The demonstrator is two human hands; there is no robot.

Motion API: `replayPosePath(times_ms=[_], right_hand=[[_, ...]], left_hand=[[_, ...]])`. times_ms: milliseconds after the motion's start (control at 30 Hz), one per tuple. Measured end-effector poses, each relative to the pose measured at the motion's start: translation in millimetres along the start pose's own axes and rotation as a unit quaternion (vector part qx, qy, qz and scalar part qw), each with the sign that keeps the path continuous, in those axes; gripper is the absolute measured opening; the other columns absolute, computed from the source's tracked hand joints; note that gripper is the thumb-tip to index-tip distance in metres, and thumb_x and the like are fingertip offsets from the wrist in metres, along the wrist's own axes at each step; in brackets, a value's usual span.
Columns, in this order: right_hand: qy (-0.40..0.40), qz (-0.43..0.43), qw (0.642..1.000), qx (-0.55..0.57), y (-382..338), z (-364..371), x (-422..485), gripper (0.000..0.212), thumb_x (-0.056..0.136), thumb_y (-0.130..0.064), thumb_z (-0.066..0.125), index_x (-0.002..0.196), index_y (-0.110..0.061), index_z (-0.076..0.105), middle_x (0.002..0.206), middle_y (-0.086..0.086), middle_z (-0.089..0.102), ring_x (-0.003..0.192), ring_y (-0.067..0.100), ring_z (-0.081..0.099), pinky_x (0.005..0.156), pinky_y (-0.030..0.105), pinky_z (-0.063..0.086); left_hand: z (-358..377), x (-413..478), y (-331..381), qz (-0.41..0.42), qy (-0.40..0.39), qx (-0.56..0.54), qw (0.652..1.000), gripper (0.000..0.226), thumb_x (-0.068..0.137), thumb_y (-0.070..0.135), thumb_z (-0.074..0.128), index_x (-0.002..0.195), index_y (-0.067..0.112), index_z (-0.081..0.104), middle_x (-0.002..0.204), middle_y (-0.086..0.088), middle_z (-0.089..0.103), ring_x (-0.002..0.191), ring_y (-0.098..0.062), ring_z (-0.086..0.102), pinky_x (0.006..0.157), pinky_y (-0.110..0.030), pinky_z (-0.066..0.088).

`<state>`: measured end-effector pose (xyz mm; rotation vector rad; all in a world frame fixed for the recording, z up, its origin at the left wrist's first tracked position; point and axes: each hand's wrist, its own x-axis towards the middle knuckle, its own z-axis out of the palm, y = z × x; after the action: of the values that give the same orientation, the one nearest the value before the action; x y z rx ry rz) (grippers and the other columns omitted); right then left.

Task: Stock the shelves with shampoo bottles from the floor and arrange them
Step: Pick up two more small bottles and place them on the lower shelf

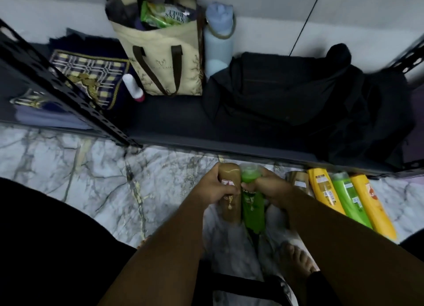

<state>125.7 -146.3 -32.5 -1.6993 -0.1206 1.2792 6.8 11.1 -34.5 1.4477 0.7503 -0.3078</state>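
Now the left hand [213,187] grips a brown bottle [230,173] and the right hand [269,187] grips a green bottle [252,210], both near the shelf [174,120].

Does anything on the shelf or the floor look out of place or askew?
Yes. A small white bottle lies tipped on its side on the shelf, beside the upright tote bag. The shelf holds personal things, also a black bag, and no shampoo in view. Four shampoo bottles lie flat on the floor.

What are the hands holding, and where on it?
The left hand grips the brown bottle, the right hand the green bottle, each round its middle.
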Motion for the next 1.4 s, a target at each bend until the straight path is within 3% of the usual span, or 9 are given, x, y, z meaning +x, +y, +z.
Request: replayPosePath(times_ms=[133, 233, 300, 400, 500, 600, 867, 1267, 1400], right_hand=[[0.031, -0.023, 0.998, -0.045, -22.4, 9.5, -22.6, 0.041, 0.081, 0.009, 0.073, 0.107, -0.023, 0.075, 0.108, -0.001, 0.077, 0.107, 0.018, 0.070, 0.102, 0.033, 0.052], [0.087, -0.031, 0.993, -0.066, -27.5, 22.8, -42.1, 0.033, 0.081, 0.005, 0.075, 0.104, -0.019, 0.072, 0.104, 0.000, 0.075, 0.092, 0.012, 0.069, 0.082, 0.022, 0.057], [0.123, -0.065, 0.983, -0.121, -26.1, 30.2, -55.6, 0.031, 0.079, -0.002, 0.080, 0.104, -0.016, 0.068, 0.098, -0.002, 0.071, 0.089, 0.012, 0.066, 0.071, 0.020, 0.051], [0.148, -0.116, 0.951, -0.245, -18.4, 37.0, -73.5, 0.036, 0.075, -0.012, 0.084, 0.105, -0.020, 0.065, 0.101, -0.005, 0.068, 0.091, 0.014, 0.063, 0.075, 0.024, 0.043], [0.155, -0.152, 0.922, -0.319, -7.6, 40.2, -84.5, 0.043, 0.075, -0.017, 0.083, 0.113, -0.022, 0.062, 0.113, -0.001, 0.062, 0.101, 0.018, 0.059, 0.081, 0.024, 0.038], [0.154, -0.162, 0.912, -0.345, -1.5, 40.0, -94.3, 0.045, 0.079, -0.018, 0.082, 0.119, -0.023, 0.060, 0.109, -0.004, 0.062, 0.100, 0.018, 0.058, 0.081, 0.024, 0.038], [0.154, -0.146, 0.896, -0.391, -2.1, 49.1, -99.2, 0.045, 0.080, -0.022, 0.080, 0.117, -0.030, 0.055, 0.100, 0.000, 0.066, 0.094, 0.025, 0.064, 0.080, 0.038, 0.055], [0.118, -0.172, 0.873, -0.440, 0.4, 52.3, -90.3, 0.045, 0.083, -0.023, 0.075, 0.120, -0.027, 0.050, 0.113, 0.002, 0.060, 0.101, 0.025, 0.059, 0.086, 0.036, 0.051], [0.134, -0.175, 0.891, -0.396, 2.3, 51.5, -89.9, 0.040, 0.082, -0.020, 0.076, 0.114, -0.028, 0.053, 0.112, -0.001, 0.060, 0.102, 0.023, 0.059, 0.090, 0.037, 0.050]], left_hand=[[-6.4, -19.0, 15.1, 0.075, 0.027, 0.062, 0.995, 0.055, 0.061, 0.003, 0.089, 0.102, 0.031, 0.066, 0.092, 0.002, 0.074, 0.084, -0.016, 0.071, 0.074, -0.042, 0.059], [-8.8, -35.9, 17.4, 0.113, 0.062, 0.122, 0.984, 0.051, 0.057, 0.013, 0.088, 0.097, 0.033, 0.065, 0.091, 0.001, 0.075, 0.087, -0.024, 0.073, 0.081, -0.046, 0.059], [-8.4, -47.7, 17.9, 0.132, 0.088, 0.164, 0.974, 0.047, 0.060, 0.016, 0.087, 0.097, 0.030, 0.063, 0.087, 0.002, 0.074, 0.084, -0.022, 0.072, 0.078, -0.044, 0.059], [-6.6, -63.2, 17.7, 0.152, 0.132, 0.240, 0.950, 0.042, 0.063, 0.024, 0.086, 0.096, 0.028, 0.060, 0.085, 0.004, 0.071, 0.081, -0.020, 0.068, 0.071, -0.035, 0.056], [-2.9, -74.7, 12.6, 0.146, 0.157, 0.294, 0.931, 0.045, 0.070, 0.025, 0.088, 0.106, 0.020, 0.060, 0.090, -0.001, 0.070, 0.084, -0.024, 0.066, 0.071, -0.033, 0.053], [-0.7, -81.9, 7.7, 0.135, 0.168, 0.318, 0.923, 0.046, 0.071, 0.029, 0.086, 0.107, 0.019, 0.060, 0.094, -0.005, 0.072, 0.087, -0.028, 0.067, 0.076, -0.039, 0.057], [1.1, -87.7, 9.1, 0.092, 0.137, 0.410, 0.897, 0.049, 0.079, 0.030, 0.084, 0.115, 0.013, 0.056, 0.108, -0.012, 0.068, 0.100, -0.034, 0.064, 0.085, -0.043, 0.055], [-1.0, -85.2, 9.2, 0.097, 0.127, 0.391, 0.906, 0.046, 0.078, 0.024, 0.083, 0.114, 0.013, 0.057, 0.107, -0.011, 0.069, 0.100, -0.033, 0.065, 0.087, -0.045, 0.055], [-3.6, -85.1, 9.7, 0.092, 0.128, 0.337, 0.928, 0.044, 0.080, 0.020, 0.084, 0.116, 0.013, 0.060, 0.108, -0.006, 0.069, 0.100, -0.025, 0.064, 0.086, -0.033, 0.052]])
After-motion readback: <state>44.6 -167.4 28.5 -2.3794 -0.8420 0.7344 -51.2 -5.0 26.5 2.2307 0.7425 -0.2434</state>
